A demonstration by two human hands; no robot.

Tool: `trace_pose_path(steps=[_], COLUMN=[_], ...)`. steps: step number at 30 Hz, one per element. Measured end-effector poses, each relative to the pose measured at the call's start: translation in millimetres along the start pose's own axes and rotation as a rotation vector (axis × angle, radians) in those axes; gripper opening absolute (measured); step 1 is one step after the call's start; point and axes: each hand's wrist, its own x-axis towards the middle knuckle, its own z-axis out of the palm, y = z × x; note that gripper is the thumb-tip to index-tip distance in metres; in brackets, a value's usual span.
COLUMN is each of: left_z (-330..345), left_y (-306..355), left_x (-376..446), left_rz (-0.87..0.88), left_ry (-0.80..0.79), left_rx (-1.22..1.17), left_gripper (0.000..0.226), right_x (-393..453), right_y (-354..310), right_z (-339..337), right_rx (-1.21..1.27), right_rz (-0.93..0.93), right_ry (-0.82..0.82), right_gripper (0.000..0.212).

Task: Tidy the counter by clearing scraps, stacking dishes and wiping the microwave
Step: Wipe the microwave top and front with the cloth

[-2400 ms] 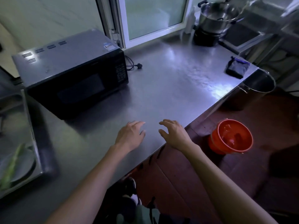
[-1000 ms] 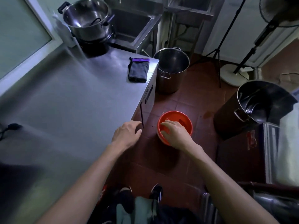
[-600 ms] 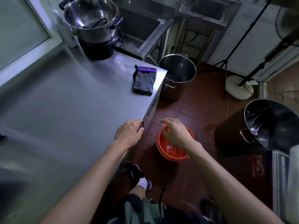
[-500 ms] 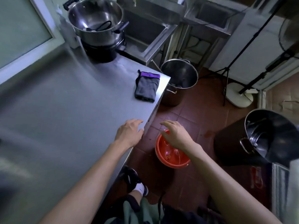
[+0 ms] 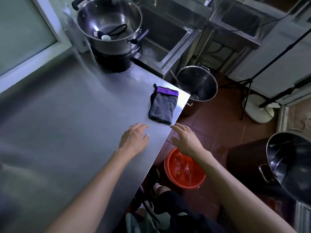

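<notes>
On the steel counter (image 5: 58,123) lies one folded cloth (image 5: 162,105), grey with a purple band along its far edge, close to the counter's right corner. Two hands reach toward it. The left hand (image 5: 133,139) is over the counter near its right edge, palm down, fingers loosely spread and slightly bent, holding nothing; whether it touches the steel cannot be told. The right hand (image 5: 186,140) is off the counter's edge above the tiled floor (image 5: 218,125), palm down, fingers relaxed and parted, also holding nothing. Both sets of fingertips are just short of the cloth's near end, apart from it.

Three metal pots are in view. One large pot (image 5: 109,26) sits on a dark burner (image 5: 114,63) at the far end of the counter, with a black cord and a small white object inside it. One stockpot (image 5: 197,86) stands on the floor just beside the counter's corner. One bigger pot (image 5: 289,163) stands on the floor at the right.

One orange bucket (image 5: 184,169) stands on the floor below the right forearm, with a few small scraps inside it. Beyond the counter are two steel sink basins (image 5: 161,39).
</notes>
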Motion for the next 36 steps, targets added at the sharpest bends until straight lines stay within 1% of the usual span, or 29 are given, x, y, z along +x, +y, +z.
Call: trace_pose_path(steps=[4,8,11,16,19,23,27,29,32,36], left_z=[3,13,25,51,67,79,72,66,58,59], left_y=[0,9,21,42,46,43,39,34,21,13], left_x=[30,65,93,137,152,157,164,168,170,163], left_rz=[-0.027,-0.054,-0.07,-0.172,-0.185,-0.181,-0.163,-0.168,-0.19,-0.234], left_ry=[-0.005,-0.045,-0.037,-0.049,-0.057,-0.049,-0.017,-0.003,0.056,0.129], left_rx=[0.002,0.025,0.064,0.161,0.224,0.237,0.212,0.215,0.222,0.243], left_gripper=[0.044,0.047,0.051,0.068,0.075,0.073,0.067,0.068,0.07,0.059], right_x=[38,83,115,169,197,222,239,243,239,227], right_y=[12,29,43,66,76,81,81,79,71,56], right_z=[-4,-7,-7,-6,-2,4,7,9,15,25], right_rx=[0.028,0.029,0.004,-0.102,-0.147,-0.169,-0.173,-0.201,-0.25,-0.239], right_rz=[-0.011,-0.011,-0.033,-0.093,-0.129,-0.19,-0.255,-0.278,-0.296,-0.265], right_ry=[-0.005,-0.04,-0.057,-0.082,-0.13,-0.171,-0.202,-0.194,-0.143,-0.053], right_gripper=[0.051,0.054,0.057,0.069,0.072,0.08,0.091,0.088,0.078,0.066])
